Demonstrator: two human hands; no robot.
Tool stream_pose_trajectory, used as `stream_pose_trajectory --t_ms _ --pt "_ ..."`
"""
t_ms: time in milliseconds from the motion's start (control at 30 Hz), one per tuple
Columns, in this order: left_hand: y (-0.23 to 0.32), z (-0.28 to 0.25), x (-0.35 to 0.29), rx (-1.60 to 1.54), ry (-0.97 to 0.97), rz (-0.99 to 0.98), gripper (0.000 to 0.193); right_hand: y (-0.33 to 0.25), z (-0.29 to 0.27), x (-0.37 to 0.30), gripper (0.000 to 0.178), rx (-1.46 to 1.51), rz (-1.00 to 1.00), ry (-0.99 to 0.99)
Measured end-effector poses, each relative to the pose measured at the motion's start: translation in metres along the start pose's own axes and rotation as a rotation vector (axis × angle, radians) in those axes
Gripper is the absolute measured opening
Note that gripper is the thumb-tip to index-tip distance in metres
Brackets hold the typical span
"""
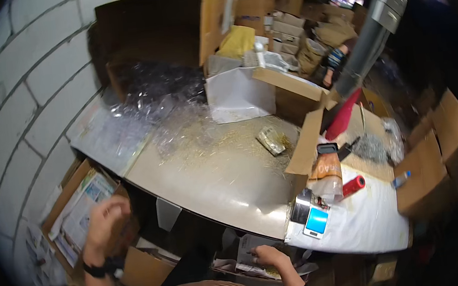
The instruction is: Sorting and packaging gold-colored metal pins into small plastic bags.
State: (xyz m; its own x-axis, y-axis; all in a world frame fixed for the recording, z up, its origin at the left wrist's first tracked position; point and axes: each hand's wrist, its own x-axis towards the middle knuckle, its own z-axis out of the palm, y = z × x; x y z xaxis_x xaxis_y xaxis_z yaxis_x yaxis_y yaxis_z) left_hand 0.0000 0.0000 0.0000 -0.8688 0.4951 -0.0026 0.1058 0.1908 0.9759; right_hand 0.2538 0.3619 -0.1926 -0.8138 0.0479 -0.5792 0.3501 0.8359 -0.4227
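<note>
My left hand point(106, 222) is raised in front of the table's left part, beside a carton of papers point(83, 214). Its fingers curl loosely, somewhat blurred, and I see nothing in them. Low at the table's front edge, my right hand point(270, 257) hovers over an open box of papers point(246, 251), forefinger stretched out, with nothing visible in its grasp. On the beige tabletop point(211, 184) lie scattered thin gold-coloured pieces point(234, 139) and a small clear packet point(271, 141) with gold-coloured contents. Clear plastic bags point(163, 102) spill from a large carton on its side point(153, 33).
At the table's right stand a device with a lit blue screen point(316, 221), a red roll point(353, 186), an orange-and-clear bag point(328, 173) and an open carton point(307, 143). A grey post point(368, 33) rises behind. Another person's arm point(334, 65) shows among stacked cartons.
</note>
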Motion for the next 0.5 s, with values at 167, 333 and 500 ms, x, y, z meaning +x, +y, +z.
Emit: stream_pose_trajectory --t_ms 167,333,500 --pt "-0.058 -0.03 -0.046 -0.13 -0.229 -0.38 0.023 -0.049 0.011 0.013 0.037 0.175 -0.047 0.317" --pt "-0.103 -0.014 0.038 -0.184 -0.37 -0.464 0.024 -0.036 -0.054 0.079 0.035 0.282 0.05 0.581" --pt "-0.175 0.016 0.169 -0.098 -0.566 -0.38 0.026 -0.04 -0.085 0.168 0.033 0.458 0.114 0.766"
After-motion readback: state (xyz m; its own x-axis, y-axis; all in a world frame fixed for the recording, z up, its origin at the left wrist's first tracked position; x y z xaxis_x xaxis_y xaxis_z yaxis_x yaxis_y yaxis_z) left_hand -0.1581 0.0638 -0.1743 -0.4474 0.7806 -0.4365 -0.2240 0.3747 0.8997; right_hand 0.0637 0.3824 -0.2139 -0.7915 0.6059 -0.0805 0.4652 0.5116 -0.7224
